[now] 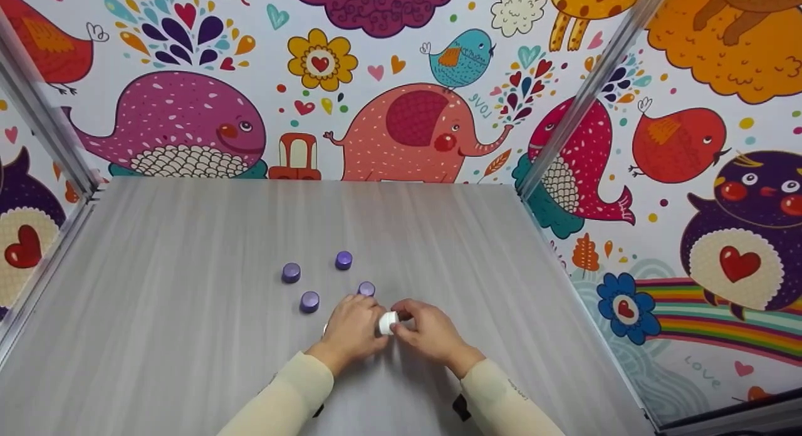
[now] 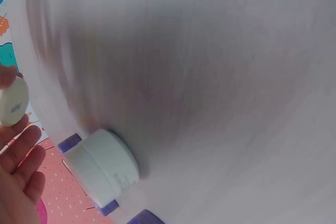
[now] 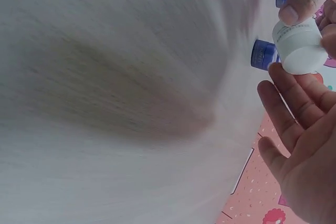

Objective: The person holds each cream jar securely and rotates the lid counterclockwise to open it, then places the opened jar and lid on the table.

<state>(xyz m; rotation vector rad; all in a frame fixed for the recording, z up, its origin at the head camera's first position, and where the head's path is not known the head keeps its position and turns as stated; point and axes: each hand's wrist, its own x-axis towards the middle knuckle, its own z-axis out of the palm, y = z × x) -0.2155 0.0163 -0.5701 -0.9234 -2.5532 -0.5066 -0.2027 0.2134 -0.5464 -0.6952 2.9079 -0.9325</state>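
Note:
A small white jar [image 1: 388, 323] is between my two hands, tilted above the table. My left hand [image 1: 354, 326] pinches it from the left, its thumb on top and its other fingers loosely spread in the left wrist view. From the right, my right hand [image 1: 432, 332] grips the jar with thumb and fingertips; faint print shows on the jar [image 3: 299, 48] in the right wrist view. A second white jar [image 2: 102, 166] stands on the table beside my left hand, mostly hidden by it in the head view.
Several small purple cylindrical containers stand beyond the left hand: a front one [image 1: 309, 302], a left one [image 1: 291, 273], a far one [image 1: 343, 260] and one [image 1: 366, 289] just past the fingers. The grey table [image 1: 188, 248] is bordered by cartoon-printed panels [image 1: 401, 135] and metal posts.

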